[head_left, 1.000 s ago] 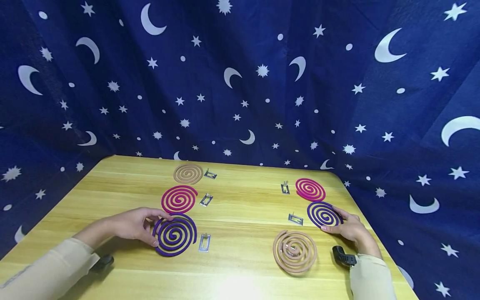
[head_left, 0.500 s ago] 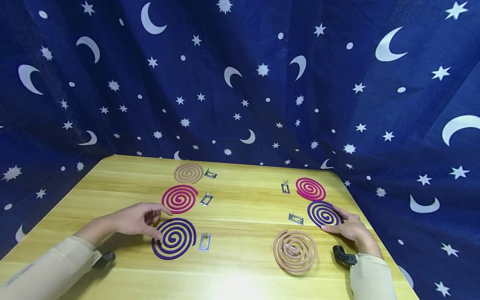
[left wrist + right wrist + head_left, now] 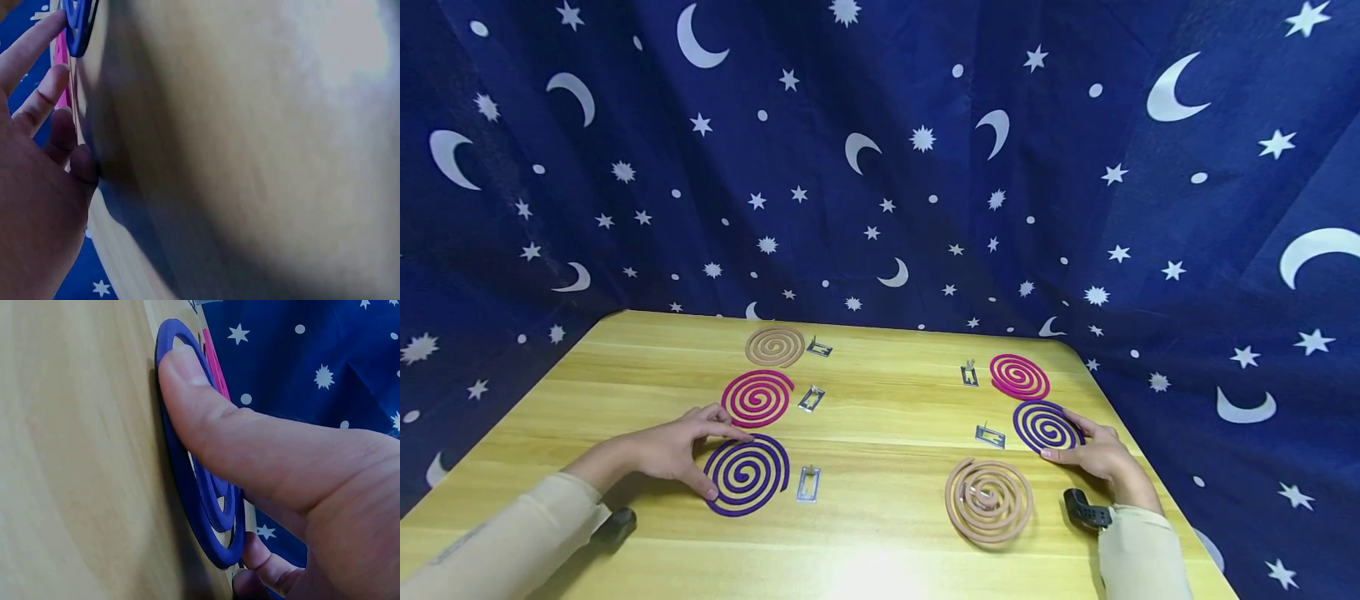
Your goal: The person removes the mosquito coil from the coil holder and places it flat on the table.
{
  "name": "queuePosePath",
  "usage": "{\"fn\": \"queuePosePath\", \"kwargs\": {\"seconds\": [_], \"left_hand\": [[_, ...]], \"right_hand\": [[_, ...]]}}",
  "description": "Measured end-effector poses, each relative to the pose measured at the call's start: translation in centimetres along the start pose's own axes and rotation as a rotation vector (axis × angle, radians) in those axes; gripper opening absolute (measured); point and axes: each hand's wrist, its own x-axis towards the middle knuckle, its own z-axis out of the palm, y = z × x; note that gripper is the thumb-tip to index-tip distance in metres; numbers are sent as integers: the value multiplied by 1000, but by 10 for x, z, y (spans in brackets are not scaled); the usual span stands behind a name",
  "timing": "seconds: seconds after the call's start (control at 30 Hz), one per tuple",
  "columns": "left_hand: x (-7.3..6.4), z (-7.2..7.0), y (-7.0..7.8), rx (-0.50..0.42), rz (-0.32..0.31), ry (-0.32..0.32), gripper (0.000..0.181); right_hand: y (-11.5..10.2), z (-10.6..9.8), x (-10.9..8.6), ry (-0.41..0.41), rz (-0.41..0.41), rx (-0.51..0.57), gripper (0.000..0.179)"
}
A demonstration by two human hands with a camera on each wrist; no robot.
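Note:
In the head view my left hand [image 3: 670,450] is at the left edge of a purple mosquito coil [image 3: 743,476], pinching its rim between thumb and index finger. The left wrist view shows the index finger against that coil's edge [image 3: 79,31], the other fingers loosely bent. On the far right, my right hand [image 3: 1101,454] holds another purple mosquito coil [image 3: 1049,432] by its near right rim. In the right wrist view the thumb lies on this coil [image 3: 187,481], its rim a little off the wood; the other fingers are partly hidden behind it.
Pink coils [image 3: 757,398] [image 3: 1019,377] lie behind both purple ones. A tan coil [image 3: 775,347] is at the back left; another tan coil [image 3: 988,502] sits over a metal stand front right. Several small metal stands [image 3: 808,484] lie beside the coils. A starry blue curtain [image 3: 880,167] surrounds the table.
My left hand loosened from the purple coil, its index finger lifting away, then came back onto the rim. That coil shifted slightly toward me. The right hand stays put on its coil.

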Motion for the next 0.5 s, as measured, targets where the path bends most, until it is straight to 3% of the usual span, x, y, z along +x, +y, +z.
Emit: {"fn": "queuePosePath", "kwargs": {"seconds": [0.27, 0.5], "left_hand": [[1, -6, 0, -77, -28, 33, 75], [2, -3, -5, -94, -92, 9, 89]], "right_hand": [[-4, 0, -1, -7, 14, 4, 110], [-3, -1, -2, -6, 13, 13, 109]]}}
